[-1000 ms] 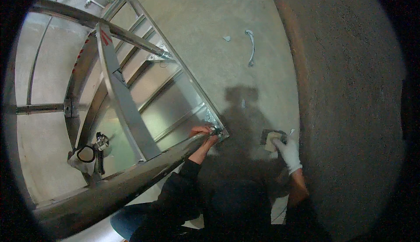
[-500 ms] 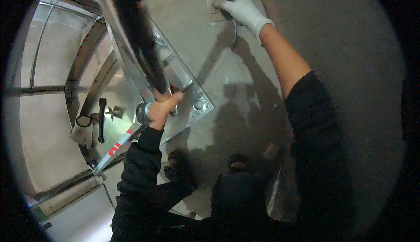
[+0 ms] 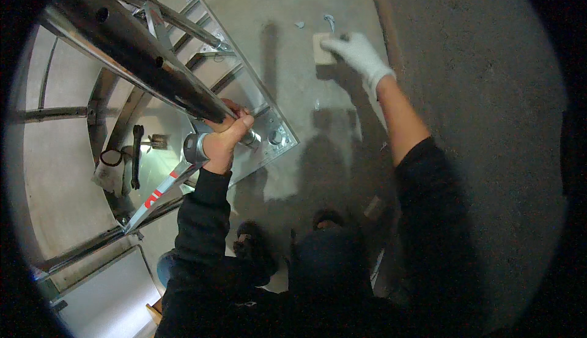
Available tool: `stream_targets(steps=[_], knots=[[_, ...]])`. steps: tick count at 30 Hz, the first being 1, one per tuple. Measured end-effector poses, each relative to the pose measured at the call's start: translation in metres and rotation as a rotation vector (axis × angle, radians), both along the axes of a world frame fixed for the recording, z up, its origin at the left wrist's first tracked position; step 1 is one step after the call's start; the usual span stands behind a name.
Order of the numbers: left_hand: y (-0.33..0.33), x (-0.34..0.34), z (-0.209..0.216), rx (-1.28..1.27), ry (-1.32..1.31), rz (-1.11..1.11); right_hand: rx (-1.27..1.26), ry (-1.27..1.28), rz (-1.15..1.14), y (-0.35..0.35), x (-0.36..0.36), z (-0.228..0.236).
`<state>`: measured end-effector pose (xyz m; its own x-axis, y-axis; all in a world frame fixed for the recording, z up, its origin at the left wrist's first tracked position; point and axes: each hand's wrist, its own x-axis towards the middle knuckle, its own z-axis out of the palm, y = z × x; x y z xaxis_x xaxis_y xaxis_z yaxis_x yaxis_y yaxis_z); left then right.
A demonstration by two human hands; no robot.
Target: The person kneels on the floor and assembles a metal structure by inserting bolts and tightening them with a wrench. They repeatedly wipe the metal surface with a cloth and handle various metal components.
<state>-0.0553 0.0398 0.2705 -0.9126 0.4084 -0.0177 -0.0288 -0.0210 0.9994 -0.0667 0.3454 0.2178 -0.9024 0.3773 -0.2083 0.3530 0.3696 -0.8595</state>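
At the lower end of the shiny round metal tube (image 3: 140, 63), my bare left hand (image 3: 225, 137) is wrapped tight around it, just above the grey perforated metal corner plate (image 3: 269, 145) of the steel frame on the concrete floor (image 3: 275, 51). My white-gloved right hand (image 3: 358, 54) reaches far forward, fingers lying on a small pale rectangular block (image 3: 322, 47); whether they clamp it I cannot tell. Left of the frame rail lies a black wrench (image 3: 136, 154).

Right hand (image 3: 358, 54) reached up floor onto pale block (image 3: 322, 48); left hand (image 3: 223, 139) now wrapped round metal tube (image 3: 140, 63).
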Motion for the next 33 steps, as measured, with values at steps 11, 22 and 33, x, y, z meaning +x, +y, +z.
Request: stream_targets(steps=[11, 22, 33], knots=[[0.070, -0.002, -0.065, -0.208, 0.077, -0.071, 0.545, -0.489, 0.046, -0.023, 0.106, -0.078], [0.149, -0.040, -0.146, -0.031, -0.188, -0.254, -0.148, -0.231, -0.259, -0.107, 0.198, -0.115], [0.147, -0.068, -0.176, -0.067, -0.383, -0.185, -0.337, -0.173, -0.577, -0.092, 0.204, -0.143]])
